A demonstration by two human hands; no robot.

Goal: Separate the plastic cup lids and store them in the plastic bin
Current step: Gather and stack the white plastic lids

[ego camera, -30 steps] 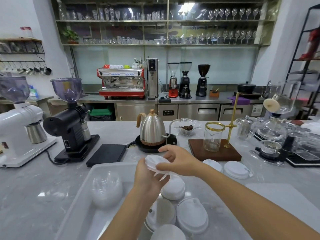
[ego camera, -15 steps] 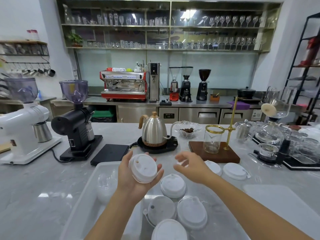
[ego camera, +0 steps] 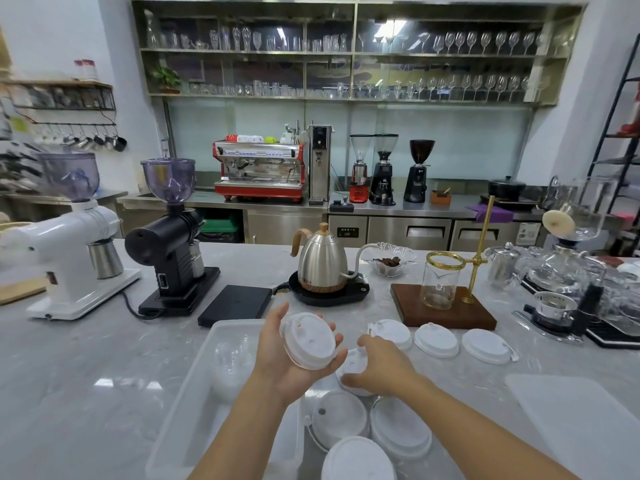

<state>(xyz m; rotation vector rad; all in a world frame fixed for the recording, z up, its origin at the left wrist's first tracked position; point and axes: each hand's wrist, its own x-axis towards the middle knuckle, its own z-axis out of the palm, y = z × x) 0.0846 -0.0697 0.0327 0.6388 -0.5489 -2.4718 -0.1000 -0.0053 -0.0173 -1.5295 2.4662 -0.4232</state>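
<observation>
Our left hand (ego camera: 289,355) is raised above the surface (ego camera: 86,375) with the palm up and the fingers curled around the rim of a white lid (ego camera: 309,341); the lid is held tilted, its top facing us. Our right hand (ego camera: 381,368) is lowered, palm down, with the fingers spread and resting on a second white lid (ego camera: 353,367) that lies on the surface just right of the left hand; the fingers cover its right edge but we cannot tell whether they grip it. The two hands are near each other but apart.

The clear plastic bin (ego camera: 194,403) lies below and to the left of the left hand, with clear lids (ego camera: 232,358) stacked inside it. Three more white lids (ego camera: 377,431) lie on the surface below the right hand, toward us. Another three white lids (ego camera: 438,339) lie in a row beyond the right hand.
</observation>
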